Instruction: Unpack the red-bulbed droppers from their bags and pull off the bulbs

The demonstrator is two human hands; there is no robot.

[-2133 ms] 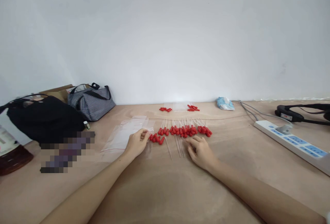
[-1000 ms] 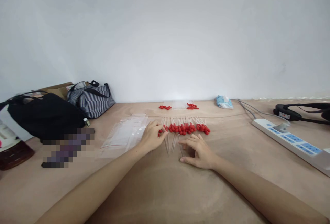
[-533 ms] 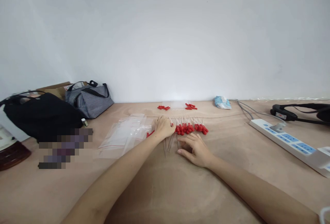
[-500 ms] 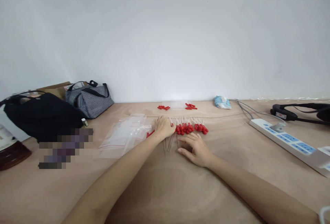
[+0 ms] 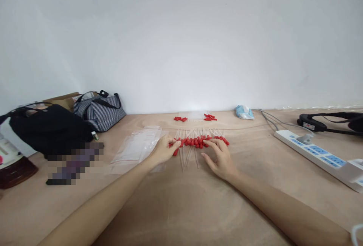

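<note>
A row of thin clear droppers with red rubber bulbs [image 5: 198, 141] lies across the middle of the wooden table [image 5: 181, 208]. My left hand [image 5: 163, 150] rests at the row's left end, fingers curled and pinching a red-bulbed dropper [image 5: 175, 148]. My right hand [image 5: 219, 158] lies just right of centre, fingers stretched out and touching the red bulbs. A stack of clear zip bags [image 5: 136, 148] sits just left of my left hand. A second, smaller group of droppers [image 5: 195, 118] lies farther back by the wall.
A black bag [image 5: 48, 129] and a striped bag [image 5: 99, 110] stand at the left. A white power strip [image 5: 320, 157] with cables runs along the right. A black headset-like device [image 5: 331, 122] and a blue packet [image 5: 244, 112] lie near the wall.
My left hand pulled back left from over the row to its left end. My right hand moved forward onto the red bulbs. The bulbs are pushed closer together.
</note>
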